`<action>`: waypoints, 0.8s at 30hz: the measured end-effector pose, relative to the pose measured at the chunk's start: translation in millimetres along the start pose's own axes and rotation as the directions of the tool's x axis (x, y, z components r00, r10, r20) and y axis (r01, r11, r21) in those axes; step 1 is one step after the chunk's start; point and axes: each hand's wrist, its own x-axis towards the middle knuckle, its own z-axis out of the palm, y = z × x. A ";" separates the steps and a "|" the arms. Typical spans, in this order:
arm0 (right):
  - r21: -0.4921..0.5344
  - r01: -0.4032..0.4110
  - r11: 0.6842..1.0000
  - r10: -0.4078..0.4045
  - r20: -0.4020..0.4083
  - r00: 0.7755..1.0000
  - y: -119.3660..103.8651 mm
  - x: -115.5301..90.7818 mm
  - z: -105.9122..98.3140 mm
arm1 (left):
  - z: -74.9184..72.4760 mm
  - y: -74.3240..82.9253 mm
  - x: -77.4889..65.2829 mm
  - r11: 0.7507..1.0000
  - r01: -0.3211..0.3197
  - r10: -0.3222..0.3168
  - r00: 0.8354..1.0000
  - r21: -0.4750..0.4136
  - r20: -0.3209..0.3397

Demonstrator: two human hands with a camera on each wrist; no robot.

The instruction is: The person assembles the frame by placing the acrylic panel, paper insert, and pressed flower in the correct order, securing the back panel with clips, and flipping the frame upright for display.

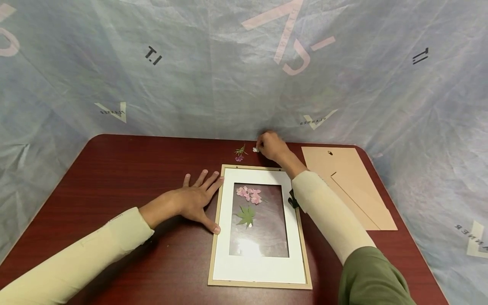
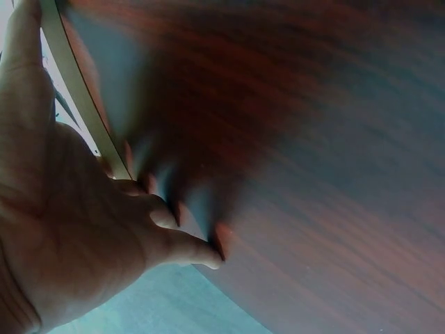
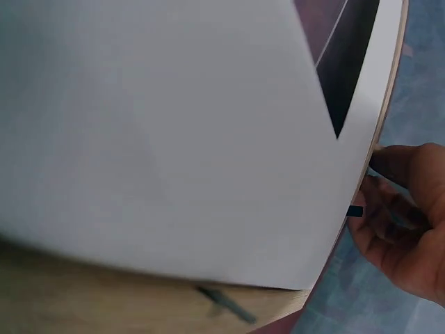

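Observation:
My left hand (image 1: 194, 202) lies spread beside the picture frame (image 1: 215, 254), its thumb and index fingertip at the frame's left edge. The left wrist view shows this hand (image 2: 83, 216) from the palm side, its fingers reaching toward the tabletop. Beyond the frame's top edge, my right hand (image 1: 272, 146) curls its fingers and pinches at a small white flower (image 1: 255, 149). In the right wrist view, the frame's edge partly hides that hand's (image 3: 403, 216) fingertips. Inside the white mat (image 1: 251, 271), pink blossoms (image 1: 249, 195) lie above a green leaf (image 1: 246, 215) with a small white piece at its base.
A purple flower sprig (image 1: 239, 153) lies left of the white flower. The tan backing board (image 1: 362, 186) rests on the dark red table (image 1: 114, 182) to the right. Black clips (image 1: 292, 199) show at the frame's right side, partly behind my sleeve. Printed sheeting (image 1: 213, 76) hangs behind.

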 end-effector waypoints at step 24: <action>0.037 0.069 0.997 -0.069 0.011 0.998 44.5 -3.5 20.0 | -2.2 2.1 2.8 1.000 -0.007 0.007 1.000 0.001 0.006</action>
